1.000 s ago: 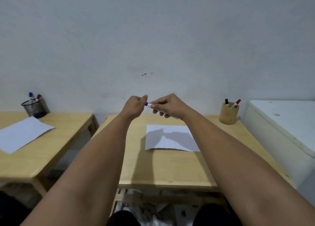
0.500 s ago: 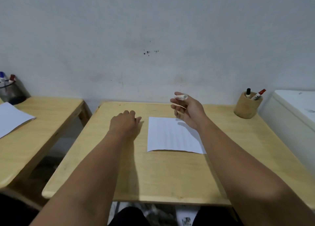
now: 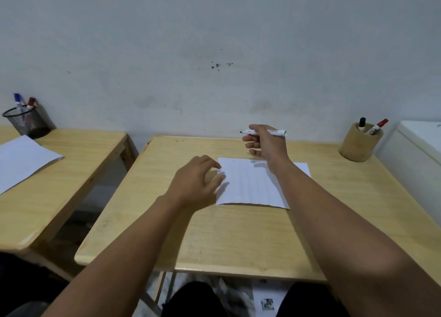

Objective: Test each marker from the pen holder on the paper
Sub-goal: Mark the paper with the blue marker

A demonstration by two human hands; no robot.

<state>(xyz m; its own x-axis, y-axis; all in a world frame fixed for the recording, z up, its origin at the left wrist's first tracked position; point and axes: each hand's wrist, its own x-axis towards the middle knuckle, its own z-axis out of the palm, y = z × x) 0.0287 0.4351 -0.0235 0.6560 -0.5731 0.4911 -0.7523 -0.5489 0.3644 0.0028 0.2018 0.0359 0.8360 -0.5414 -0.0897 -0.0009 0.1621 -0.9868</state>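
pale wall, wooden counter, marker uncapped

wooden counter (image 3: 238,233) stands against a scuffed pale wall. right hand (image 3: 266,144) hovers above the far edge of the paper (image 3: 250,185), its grip closed on a marker (image 3: 278,132) held level, bare tip pointing left. left hand (image 3: 198,180) rests at the paper's left edge, grip wide, fingers spread. pen holder (image 3: 359,146) sits at the far right corner with two markers inside.

Dim, flat light – soft shadows; left hand (image 3: 198,180) motion-blurred, wide-angle edges bent.
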